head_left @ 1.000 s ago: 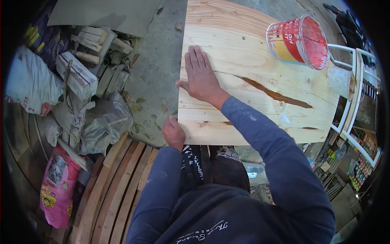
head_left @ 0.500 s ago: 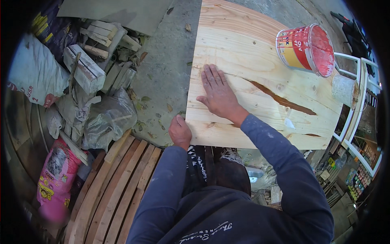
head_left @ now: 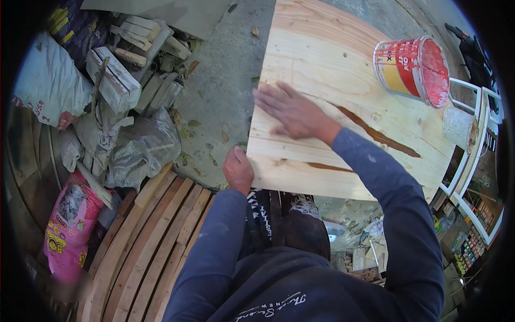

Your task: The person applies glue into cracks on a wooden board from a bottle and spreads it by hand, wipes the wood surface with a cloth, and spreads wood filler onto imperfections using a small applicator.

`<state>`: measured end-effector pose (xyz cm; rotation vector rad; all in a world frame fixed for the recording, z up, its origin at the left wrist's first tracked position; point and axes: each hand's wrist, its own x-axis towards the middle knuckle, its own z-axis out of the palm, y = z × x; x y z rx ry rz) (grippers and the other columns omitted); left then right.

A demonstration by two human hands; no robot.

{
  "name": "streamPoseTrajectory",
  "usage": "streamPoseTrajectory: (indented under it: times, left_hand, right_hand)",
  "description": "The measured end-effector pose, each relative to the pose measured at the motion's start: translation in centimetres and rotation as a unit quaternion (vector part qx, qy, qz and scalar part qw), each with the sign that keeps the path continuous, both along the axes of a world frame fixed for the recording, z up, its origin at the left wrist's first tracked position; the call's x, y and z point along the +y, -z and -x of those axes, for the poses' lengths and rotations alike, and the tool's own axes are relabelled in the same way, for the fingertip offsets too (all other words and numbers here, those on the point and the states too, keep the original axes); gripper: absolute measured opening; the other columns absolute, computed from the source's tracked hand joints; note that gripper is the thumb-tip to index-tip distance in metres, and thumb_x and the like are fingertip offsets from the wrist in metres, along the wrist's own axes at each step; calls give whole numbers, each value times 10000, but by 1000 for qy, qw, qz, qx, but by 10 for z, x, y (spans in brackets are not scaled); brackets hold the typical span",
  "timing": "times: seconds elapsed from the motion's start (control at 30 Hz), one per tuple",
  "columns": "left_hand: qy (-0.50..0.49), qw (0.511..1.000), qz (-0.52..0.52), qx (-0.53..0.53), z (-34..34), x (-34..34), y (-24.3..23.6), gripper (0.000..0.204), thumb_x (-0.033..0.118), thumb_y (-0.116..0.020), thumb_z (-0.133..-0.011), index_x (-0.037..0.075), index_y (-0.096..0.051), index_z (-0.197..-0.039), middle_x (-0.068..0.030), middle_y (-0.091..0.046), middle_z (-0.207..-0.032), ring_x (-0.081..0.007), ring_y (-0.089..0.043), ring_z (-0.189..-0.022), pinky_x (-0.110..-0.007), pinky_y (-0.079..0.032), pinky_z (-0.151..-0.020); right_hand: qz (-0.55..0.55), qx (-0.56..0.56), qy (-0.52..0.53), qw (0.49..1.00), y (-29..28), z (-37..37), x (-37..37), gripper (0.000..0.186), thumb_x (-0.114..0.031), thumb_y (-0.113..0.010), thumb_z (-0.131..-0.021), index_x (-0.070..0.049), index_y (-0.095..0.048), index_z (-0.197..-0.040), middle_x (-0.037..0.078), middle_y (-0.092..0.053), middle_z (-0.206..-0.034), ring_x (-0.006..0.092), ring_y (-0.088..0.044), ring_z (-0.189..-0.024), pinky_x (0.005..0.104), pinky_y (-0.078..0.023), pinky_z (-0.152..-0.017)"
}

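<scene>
on the board's own clock, we have our right hand (head_left: 298, 114) at 9 o'clock, open and palm down, its fingers blurred near the left edge of the pale wooden board (head_left: 322, 59). our left hand (head_left: 237, 170) is at 8 o'clock, curled into a fist at the corner; we cannot tell whether it grips the edge. a longer brown streak (head_left: 378, 133) runs between 4 and 5 o'clock, a shorter brown streak (head_left: 330, 167) between 6 and 7. at 2 o'clock we see a bucket (head_left: 405, 68) in red, yellow and white, and at 3 o'clock a whitish can (head_left: 457, 126) just beside it.

on the clock of the whole view, the board lies at 2 o'clock. wood offcuts (head_left: 130, 57) lie at 10 o'clock, a clear plastic bag (head_left: 145, 147) at 9, a pink bag (head_left: 70, 222) between 8 and 9 and wooden strips (head_left: 155, 241) at 8.
</scene>
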<state>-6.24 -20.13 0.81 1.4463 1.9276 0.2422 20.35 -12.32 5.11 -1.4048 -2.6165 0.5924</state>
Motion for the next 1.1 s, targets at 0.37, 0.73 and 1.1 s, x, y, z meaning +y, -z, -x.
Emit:
streamPoseTrajectory:
  times: [0.37,0.73,1.1]
  left_hand:
    - [10,1000,-18,1,3,-3,3,387,304,-442,-1053,9,-670,-947,-270,-688,-951,-508,-624,-908,-562,-474,-821]
    - [-3,999,-42,11,-1,-2,6,421,317,-434,-1050,2,-671,-903,-255,-692,-897,-482,-641,-864,-524,-485,-802]
    - [14,999,-46,17,-1,0,5,437,324,-420,-1054,-13,-661,-916,-282,-672,-909,-517,-606,-879,-546,-456,-796]
  right_hand:
    - [-32,4,-26,999,-3,-4,5,843,-596,-455,-1014,-16,-309,-1608,122,-261,-1705,264,-172,-1598,453,-132,-1325]
    - [-29,-11,-67,997,6,-30,-4,893,-678,-378,-997,-65,-263,-1637,105,-234,-1718,246,-160,-1603,473,-101,-1321]
    - [-2,-21,21,1000,8,-47,-51,805,-586,-410,-1035,-30,-318,-1610,112,-266,-1708,277,-178,-1598,481,-122,-1312]
